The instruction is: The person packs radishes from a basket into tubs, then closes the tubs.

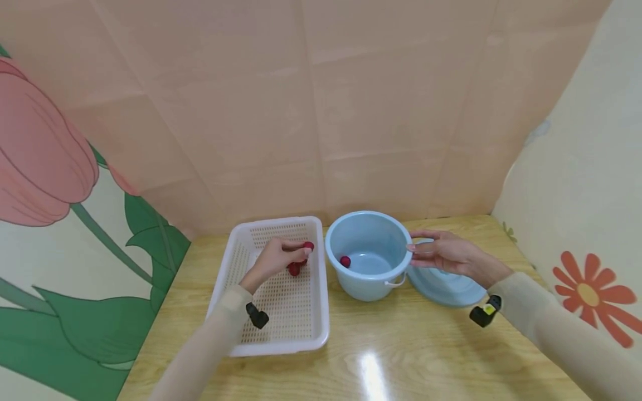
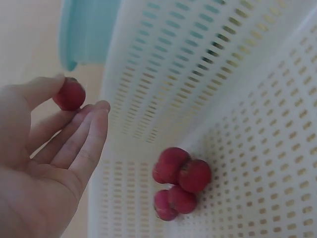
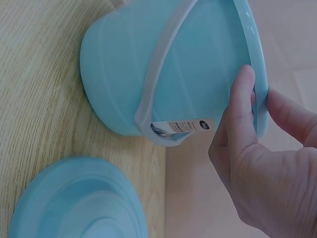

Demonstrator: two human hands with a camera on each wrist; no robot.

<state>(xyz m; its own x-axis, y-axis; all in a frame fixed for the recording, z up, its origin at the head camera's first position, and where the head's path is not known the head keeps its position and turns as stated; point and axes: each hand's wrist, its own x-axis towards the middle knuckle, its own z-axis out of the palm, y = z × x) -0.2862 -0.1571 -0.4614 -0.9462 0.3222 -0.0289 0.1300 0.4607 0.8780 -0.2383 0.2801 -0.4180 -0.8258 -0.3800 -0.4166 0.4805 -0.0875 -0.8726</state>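
My left hand (image 1: 276, 258) pinches a small round red fruit (image 2: 69, 94) between thumb and fingertip, above the right side of a white plastic basket (image 1: 321, 312). Several more red fruits (image 2: 194, 175) lie bunched on the basket's slotted floor. Just right of the basket stands a light blue bucket (image 1: 368, 287), upright, with one red fruit (image 1: 345, 261) inside. On the bucket's right rim my right hand (image 1: 446, 253) has its grip, thumb on one side and fingers on the other. The bucket's pale handle (image 3: 161, 64) hangs down against its side.
A round blue lid (image 1: 451, 287) lies on the wooden table (image 1: 381, 351), right of the bucket and partly under my right hand. Behind everything rises a wall covered with pinkish-beige sheeting (image 1: 321, 111). A paper label (image 3: 183, 127) shows on the bucket's side.
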